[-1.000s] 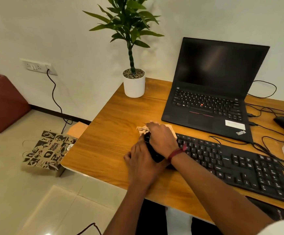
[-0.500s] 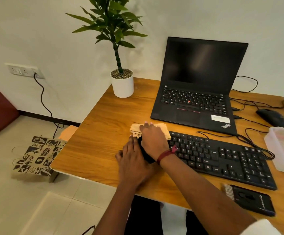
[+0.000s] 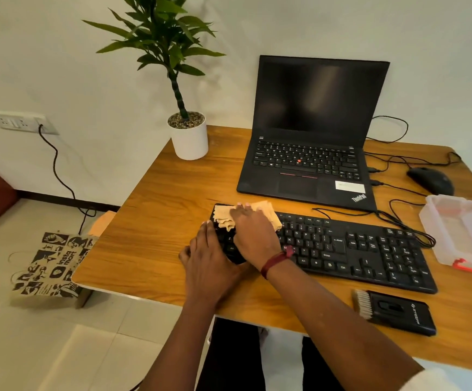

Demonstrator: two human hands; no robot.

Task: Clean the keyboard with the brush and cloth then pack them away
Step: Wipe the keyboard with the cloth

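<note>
**Cloth pressed on the keyboard's left end**

Nearest, at the lower right of the frame, one black brush [image 3: 395, 311] lies flat on the wooden desk [image 3: 150, 221], bristles pointing left, just in front of the keyboard and not touching it. Two hands work at centre frame. The left hand [image 3: 212, 263] lies palm down with its fingers stretched out almost straight, resting against the left end of the one black keyboard [image 3: 356, 249] and gripping nothing. The right hand [image 3: 253, 235], a red band on its wrist, is spread flat with straight fingers pressing one tan cloth [image 3: 268, 214] onto the keyboard's upper left corner; the cloth bunches out on both sides of the hand. Right of the keyboard sits one clear plastic box [image 3: 460, 230] with a red clasp. Further up stand one open laptop [image 3: 313, 131] with a dark screen, one black mouse [image 3: 430, 180] at the right edge, and one potted plant [image 3: 189, 136] towards the upper left. One printed paper bag [image 3: 48, 266] rests on the floor at the left
</note>
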